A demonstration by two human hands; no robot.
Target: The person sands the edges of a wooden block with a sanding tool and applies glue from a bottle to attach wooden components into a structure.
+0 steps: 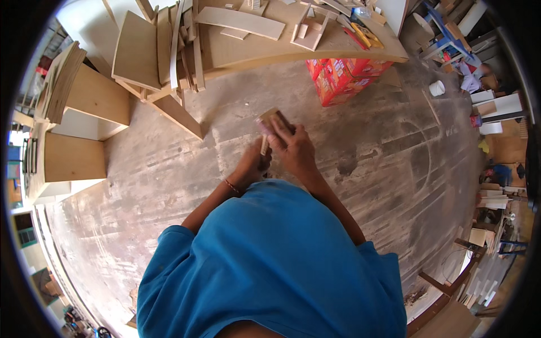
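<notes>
In front of my body, above the floor, I hold a small flat tan piece (270, 116) with a squarish upper end. It is smeared by motion, so I cannot make out its exact kind. My left hand (249, 164) is closed around a narrow, stick-like tan part (264, 146) just below it. A cord bracelet circles the left wrist. My right hand (295, 151) is closed too, its fingers lying across the flat piece from the right. Both hands are close together, and the fingers partly cover what they grip.
Ahead stands a wooden workbench (248, 56) with boards, offcuts, a small wooden frame (310, 31) and tools. Red printed cartons (344, 79) sit beneath its edge. Wooden cabinets (73, 155) stand at left. A white bucket (437, 88) and piled materials line the right side.
</notes>
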